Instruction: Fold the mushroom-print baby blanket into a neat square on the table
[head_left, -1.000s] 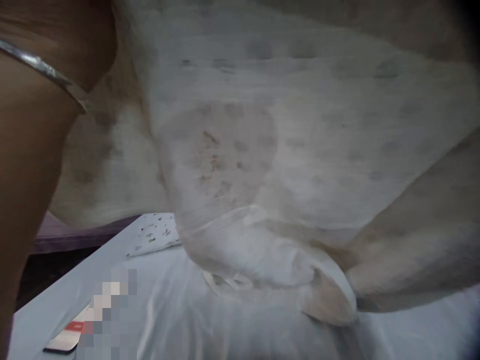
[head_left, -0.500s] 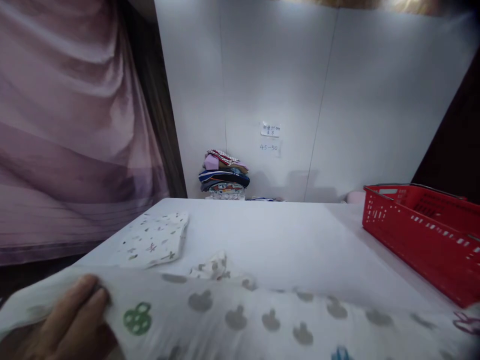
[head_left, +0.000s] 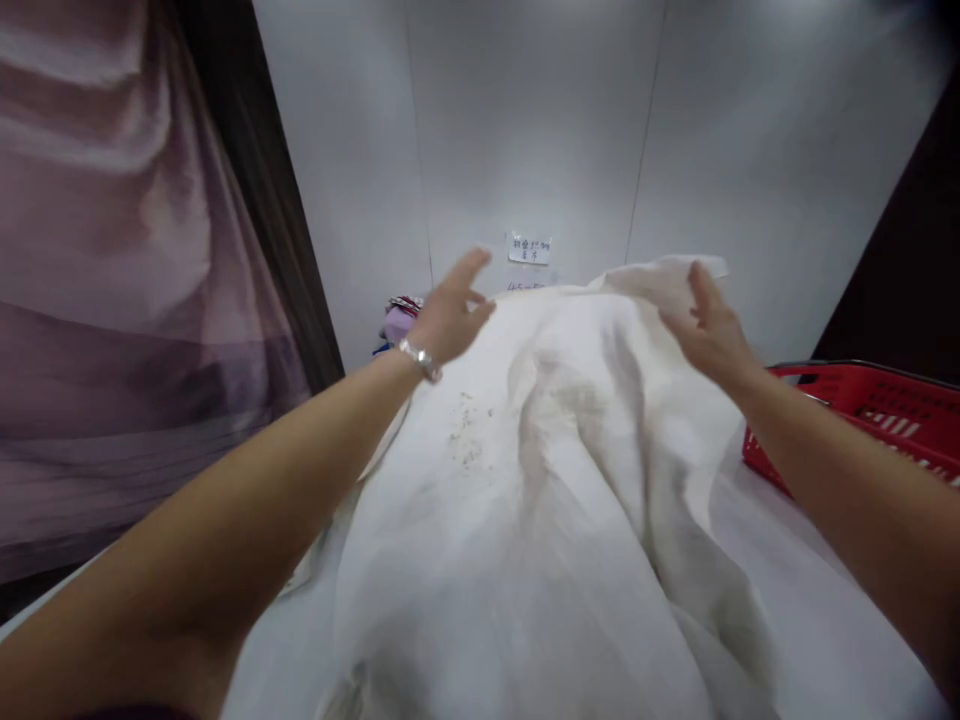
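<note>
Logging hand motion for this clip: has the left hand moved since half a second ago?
Yes: the left hand moved up and rightward toward the wall sign, from far below and left of it to just lower left in view.

A large, thin white fabric sheet point(head_left: 540, 490) billows loosely over a white tabletop point(head_left: 795, 570), its far edge raised and its far right corner standing highest. Small brownish marks speckle it left of centre; deep lengthwise folds run down its right half.
</note>
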